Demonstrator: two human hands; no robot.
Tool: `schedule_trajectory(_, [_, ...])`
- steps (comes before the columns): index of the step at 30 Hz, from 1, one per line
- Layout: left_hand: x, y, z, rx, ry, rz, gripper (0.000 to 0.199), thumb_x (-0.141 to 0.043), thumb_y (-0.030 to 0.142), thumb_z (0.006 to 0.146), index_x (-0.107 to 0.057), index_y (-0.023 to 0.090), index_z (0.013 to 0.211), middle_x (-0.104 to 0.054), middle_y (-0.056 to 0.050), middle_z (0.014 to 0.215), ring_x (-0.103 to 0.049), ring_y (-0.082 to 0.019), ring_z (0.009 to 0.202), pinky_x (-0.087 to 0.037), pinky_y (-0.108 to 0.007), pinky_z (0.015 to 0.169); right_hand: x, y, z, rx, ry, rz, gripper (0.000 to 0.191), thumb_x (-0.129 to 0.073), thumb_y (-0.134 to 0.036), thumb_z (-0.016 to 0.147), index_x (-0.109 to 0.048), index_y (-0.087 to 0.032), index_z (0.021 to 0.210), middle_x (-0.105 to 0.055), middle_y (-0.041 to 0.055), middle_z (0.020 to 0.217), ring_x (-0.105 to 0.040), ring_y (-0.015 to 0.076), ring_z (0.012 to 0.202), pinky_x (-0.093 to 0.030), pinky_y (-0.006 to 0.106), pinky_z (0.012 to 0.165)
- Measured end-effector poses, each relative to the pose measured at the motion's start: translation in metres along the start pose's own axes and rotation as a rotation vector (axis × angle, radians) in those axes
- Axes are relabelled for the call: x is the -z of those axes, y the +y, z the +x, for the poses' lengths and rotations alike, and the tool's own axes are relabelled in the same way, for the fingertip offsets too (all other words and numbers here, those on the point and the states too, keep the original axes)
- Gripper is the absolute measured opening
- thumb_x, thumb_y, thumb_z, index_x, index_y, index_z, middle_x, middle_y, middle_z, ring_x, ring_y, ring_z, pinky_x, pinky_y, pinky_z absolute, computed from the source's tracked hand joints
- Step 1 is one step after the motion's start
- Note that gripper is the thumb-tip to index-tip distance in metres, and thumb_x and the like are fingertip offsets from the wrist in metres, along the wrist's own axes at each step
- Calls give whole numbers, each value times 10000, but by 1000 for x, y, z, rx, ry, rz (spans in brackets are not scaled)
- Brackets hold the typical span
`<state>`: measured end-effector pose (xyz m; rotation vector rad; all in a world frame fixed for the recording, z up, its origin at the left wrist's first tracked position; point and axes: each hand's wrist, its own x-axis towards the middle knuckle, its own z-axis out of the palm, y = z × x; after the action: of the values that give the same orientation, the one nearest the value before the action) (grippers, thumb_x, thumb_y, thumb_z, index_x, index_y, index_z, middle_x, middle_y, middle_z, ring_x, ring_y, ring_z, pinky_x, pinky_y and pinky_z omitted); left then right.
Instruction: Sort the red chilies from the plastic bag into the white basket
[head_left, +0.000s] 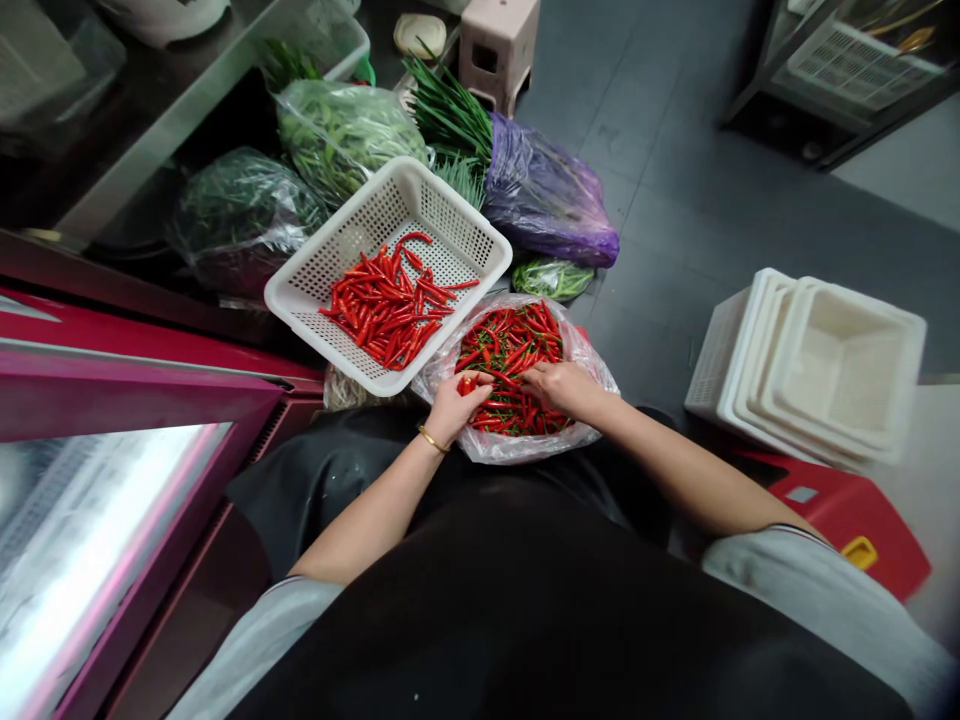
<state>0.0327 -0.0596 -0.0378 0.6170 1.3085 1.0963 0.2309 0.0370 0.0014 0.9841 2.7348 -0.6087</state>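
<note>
Chillies (510, 335), red, fill a soft bag (499, 448) beside the basket (457, 215), left hand (452, 405) closed round a few, right hand (559, 388) among the rest (grip: cannot tell), and a tugged rim could slump, spilling them.

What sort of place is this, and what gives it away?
Likely a restaurant kitchen's prep area, though a food shop's back room can't be ruled out. Signs: red chilies in a perforated white basket, bagged green vegetables beside it, and stacked white bins at picture right.
</note>
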Motion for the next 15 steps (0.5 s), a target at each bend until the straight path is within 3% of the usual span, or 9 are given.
schedule_trajectory(4, [-9,1,1,-91,-171,196,373,-784,267,641,-681,153,981,-566,34,634,-480,-79,553,-384,-203,540,-7,-11,-5,-62,137,458,326,-459,-372,949,-672,-180,794,-676,24,693,-617,139,633,-462,270,637])
schedule_trajectory(7, [-13,-4,4,-97,-183,300,261,-788,294,624,-649,133,775,-560,30,629,-487,-85,592,-392,-209,576,-21,-22,-3,-77,169,669,379,-413,-410,957,-640,-177,764,-641,2,612,-595,137,560,-463,271,580])
schedule_trajectory(11, [-17,-13,-4,126,-281,246,330,-776,386,628,-560,140,665,-464,62,507,-392,-58,439,-308,-205,443,-35,-33,-16,-31,251,336,324,-430,-350,955,-638,-153,801,-656,65,760,-601,169,702,-444,287,649])
schedule_trajectory(15, [-16,-10,-13,297,-256,48,320,-734,382,657,-496,168,637,-403,79,411,-317,-49,319,-210,-199,345,-29,-31,-21,-23,125,-23,306,-380,-268,973,-660,-151,936,-651,96,883,-582,183,775,-405,281,660])
